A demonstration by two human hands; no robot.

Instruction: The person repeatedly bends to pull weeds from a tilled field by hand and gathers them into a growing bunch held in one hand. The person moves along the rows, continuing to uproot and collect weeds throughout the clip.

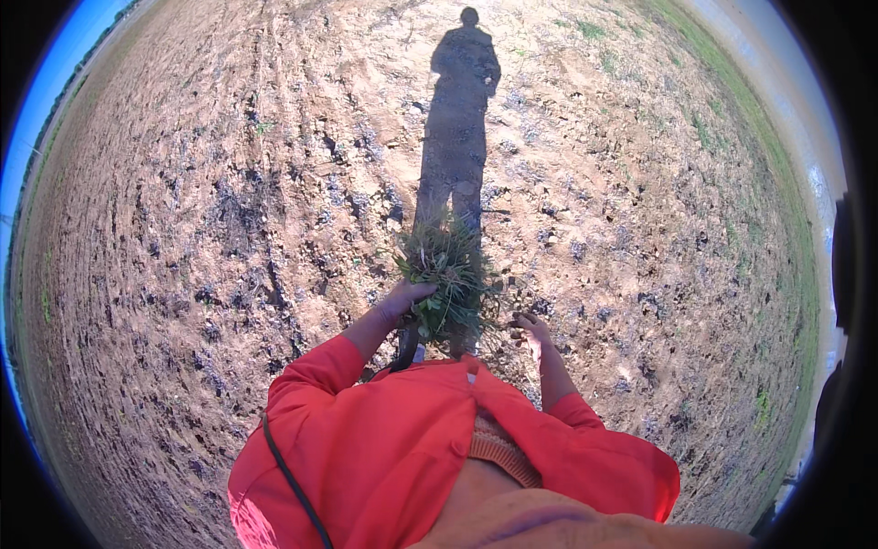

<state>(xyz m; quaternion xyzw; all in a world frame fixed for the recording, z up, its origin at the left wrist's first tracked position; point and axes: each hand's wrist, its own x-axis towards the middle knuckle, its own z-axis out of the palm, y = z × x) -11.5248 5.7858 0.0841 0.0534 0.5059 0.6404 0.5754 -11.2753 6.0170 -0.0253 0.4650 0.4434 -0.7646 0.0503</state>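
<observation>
A thick bunch of cut green weeds or grass (448, 274), with thin blades and some paler dry stems, is held in front of my body. My left hand (407, 296) is closed on its left side, the thumb lying over the stems. Just right of the bunch, my right hand (533, 329) has its fingers partly bent and apart, the fingertips dark. Nothing plain to see is held in it. Below my left hand hangs a dark curved strap-like thing (404, 349), partly hidden by the bunch and my red jacket (366, 430).
Dry, cloddy brown soil (274, 183) spreads all around, with faint furrows at the left and scattered small green plants (590, 30). My shadow (457, 119) falls straight ahead. A grassy strip (777, 156) runs along the right edge. A thin dark cord (291, 476) crosses my left sleeve.
</observation>
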